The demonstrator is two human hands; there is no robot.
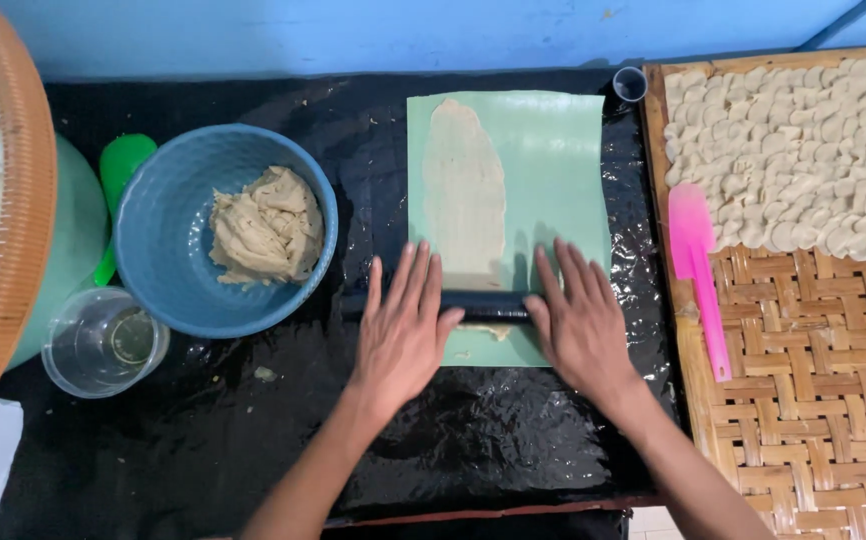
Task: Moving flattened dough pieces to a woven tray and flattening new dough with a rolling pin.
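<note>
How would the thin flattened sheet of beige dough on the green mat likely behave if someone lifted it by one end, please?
The thin beige dough sheet looks rolled very flat, so it would probably droop limply and might tear. It lies pressed against the green mat, so it may cling rather than slide. The black roller under both hands covers its near end, so lifting there seems awkward.

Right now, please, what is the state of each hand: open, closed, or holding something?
Left hand: open, fingers flat, palm pressing on the black rolling pin.
Right hand: open, fingers flat, also pressing on the rolling pin, over the flattened dough.
</note>
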